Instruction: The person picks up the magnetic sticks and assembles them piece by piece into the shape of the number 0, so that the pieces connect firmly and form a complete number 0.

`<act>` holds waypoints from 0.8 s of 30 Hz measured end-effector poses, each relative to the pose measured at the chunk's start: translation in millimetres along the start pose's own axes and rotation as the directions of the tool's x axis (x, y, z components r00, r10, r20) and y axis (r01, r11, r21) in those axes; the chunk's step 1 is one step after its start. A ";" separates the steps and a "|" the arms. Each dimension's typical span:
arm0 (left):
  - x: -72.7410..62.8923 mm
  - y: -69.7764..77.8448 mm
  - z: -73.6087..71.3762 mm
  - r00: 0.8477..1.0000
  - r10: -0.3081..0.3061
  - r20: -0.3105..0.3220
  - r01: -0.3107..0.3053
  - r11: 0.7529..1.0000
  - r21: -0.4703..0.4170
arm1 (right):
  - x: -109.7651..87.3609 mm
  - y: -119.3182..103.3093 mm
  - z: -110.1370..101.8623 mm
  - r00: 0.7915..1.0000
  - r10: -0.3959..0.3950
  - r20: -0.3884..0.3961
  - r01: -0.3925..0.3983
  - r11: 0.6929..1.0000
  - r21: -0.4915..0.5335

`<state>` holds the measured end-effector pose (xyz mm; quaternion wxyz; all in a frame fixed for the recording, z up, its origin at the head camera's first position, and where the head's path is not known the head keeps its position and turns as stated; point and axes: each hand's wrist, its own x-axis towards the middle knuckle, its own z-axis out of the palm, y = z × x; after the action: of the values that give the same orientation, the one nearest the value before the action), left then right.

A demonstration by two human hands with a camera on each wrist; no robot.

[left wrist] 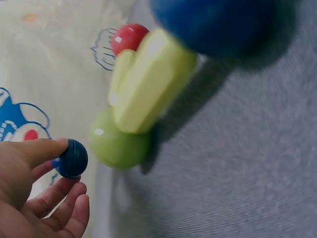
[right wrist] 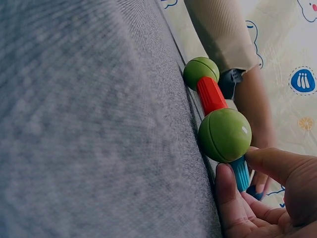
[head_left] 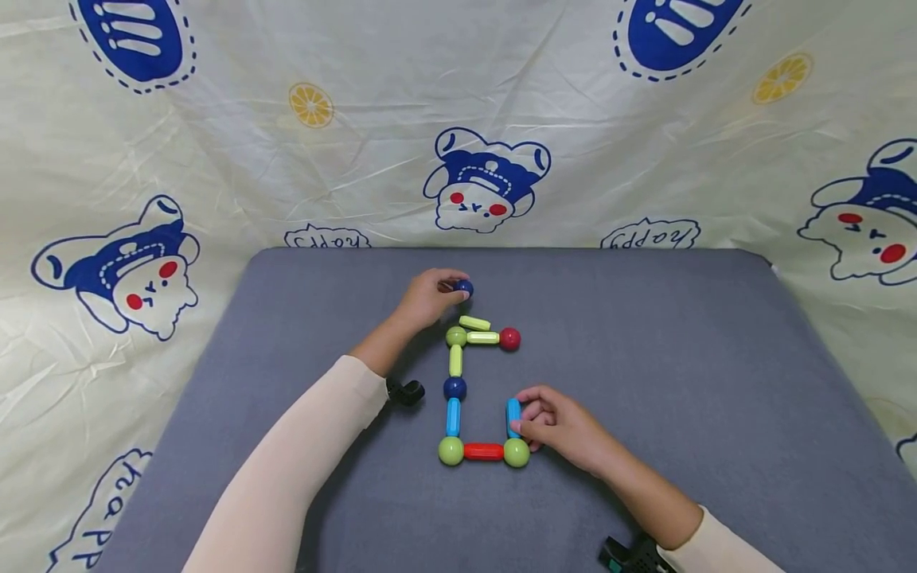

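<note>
Beyond a chain of ball-and-rod toy pieces, my left hand (head_left: pixel 427 298) pinches a dark blue ball (left wrist: pixel 73 158) between thumb and fingers. My right hand (head_left: pixel 562 422) grips a light blue rod (head_left: pixel 513 418), whose near end meets a green ball (head_left: pixel 517 453). From that ball a red rod (head_left: pixel 483 452) runs left to another green ball (head_left: pixel 450 451). Upward from there come a second light blue rod (head_left: pixel 453 418), a dark blue ball (head_left: pixel 454 387), a yellow-green rod (head_left: pixel 455 360) and a green ball (head_left: pixel 456 337). A further yellow-green rod (head_left: pixel 483 338) links it to a red ball (head_left: pixel 510 339).
One more yellow-green rod (head_left: pixel 475 323) lies slanted just behind the top row; whether it touches is unclear. Everything rests on a grey cloth-covered table (head_left: pixel 680 358). A printed curtain (head_left: pixel 387 159) hangs behind its far edge. A black device (head_left: pixel 406 392) sits at the left wrist.
</note>
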<state>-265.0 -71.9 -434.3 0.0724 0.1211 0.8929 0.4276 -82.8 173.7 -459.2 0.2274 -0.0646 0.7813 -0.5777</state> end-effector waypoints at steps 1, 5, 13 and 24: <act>-2.3 2.1 -2.0 1.000 -0.003 -0.003 0.003 1.000 -0.009 | -0.2 -0.2 -0.2 1.000 0.000 0.001 0.000 1.000 0.000; -12.6 12.6 -8.2 1.000 0.006 0.011 -0.005 0.999 -0.051 | -1.2 -0.6 -1.0 1.000 -0.001 -0.001 0.001 1.000 0.006; -39.6 31.7 -6.0 0.993 0.078 0.084 -0.069 0.992 -0.106 | -1.6 -1.7 -1.5 1.000 0.004 0.001 -0.004 1.000 0.018; -77.2 41.7 16.0 0.964 0.138 0.229 -0.111 0.985 -0.129 | -0.2 -1.8 -0.5 1.000 0.020 0.007 -0.020 1.000 0.022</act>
<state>-180.6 -56.2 -409.7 0.1583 0.2229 0.8424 0.4643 -83.1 173.5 -457.3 0.2366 -0.0560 0.7746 -0.5838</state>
